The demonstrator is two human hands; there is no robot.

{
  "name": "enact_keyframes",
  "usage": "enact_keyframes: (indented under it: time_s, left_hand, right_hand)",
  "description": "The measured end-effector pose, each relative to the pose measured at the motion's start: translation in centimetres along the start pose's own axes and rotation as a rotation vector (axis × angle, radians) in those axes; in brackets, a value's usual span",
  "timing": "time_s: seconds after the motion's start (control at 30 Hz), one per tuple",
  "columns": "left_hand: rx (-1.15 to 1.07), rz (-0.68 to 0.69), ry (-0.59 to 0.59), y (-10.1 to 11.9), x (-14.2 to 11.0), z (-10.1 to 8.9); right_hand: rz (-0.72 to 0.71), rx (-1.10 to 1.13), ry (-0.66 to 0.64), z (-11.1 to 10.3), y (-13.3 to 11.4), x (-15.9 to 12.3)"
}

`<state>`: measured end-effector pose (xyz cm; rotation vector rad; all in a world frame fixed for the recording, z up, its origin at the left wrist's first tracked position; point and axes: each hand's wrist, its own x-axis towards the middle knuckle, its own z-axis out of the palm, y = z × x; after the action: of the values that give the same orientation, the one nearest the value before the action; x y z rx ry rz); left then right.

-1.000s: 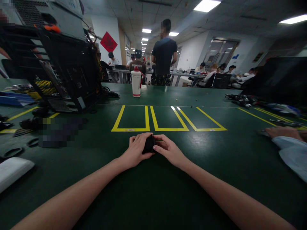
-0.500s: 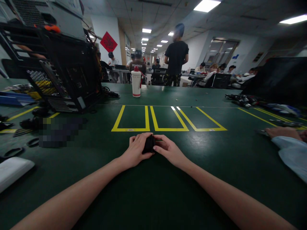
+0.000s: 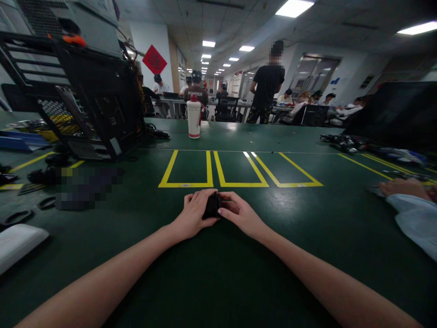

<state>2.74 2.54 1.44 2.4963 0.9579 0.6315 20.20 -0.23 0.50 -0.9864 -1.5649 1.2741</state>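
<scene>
Between my two hands is a small black block-shaped object [image 3: 212,206], too dark to tell its kind. My left hand [image 3: 195,209] wraps round its left side, fingers over the far edge and thumb along the near edge. From the right, my right hand [image 3: 241,213] grips the same object with fingertips and thumb. Both hands rest low over the green table [image 3: 218,278], just in front of the yellow tape outlines [image 3: 244,185]. Fingers partly hide the object.
A white bottle with a red lid [image 3: 194,119] stands beyond the tape. At left are a black computer case [image 3: 102,105] and a white object [image 3: 20,246]. A co-worker's hand [image 3: 404,187] is at the right, near cables [image 3: 346,143]. People sit and stand farther back.
Both my hands and the black object stay in place. In the background, the standing person in black has moved to the right. The co-worker's sleeve at right shifts slightly.
</scene>
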Motion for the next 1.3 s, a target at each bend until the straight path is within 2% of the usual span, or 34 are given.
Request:
enact_keyframes:
  time_s: [0.2, 0.33, 0.67, 1.0, 1.17, 1.3]
  left_hand:
    - [0.012, -0.002, 0.003, -0.07, 0.04, 0.17]
    - [-0.001, -0.008, -0.008, 0.03, 0.04, -0.02]
    - [-0.011, 0.004, -0.011, -0.05, -0.14, -0.19]
    - [0.0, 0.009, 0.046, -0.74, 0.09, 0.72]
    - [-0.015, 0.012, 0.002, -0.31, 0.02, 0.23]
    - [-0.014, 0.011, 0.013, -0.26, -0.01, 0.1]
  right_hand:
    - [-0.043, 0.016, -0.01, -0.09, 0.61, 0.05]
    - [-0.009, 0.047, 0.011, 0.05, 0.5, 0.05]
    - [-0.039, -0.038, -0.008, -0.1, 0.12, -0.03]
    - [-0.024, -0.033, 0.013, 0.05, 0.0, 0.1]
    - [-0.034, -0.027, -0.016, -0.11, 0.27, 0.13]
    - [-0.062, -0.023, 0.002, -0.02, 0.65, 0.09]
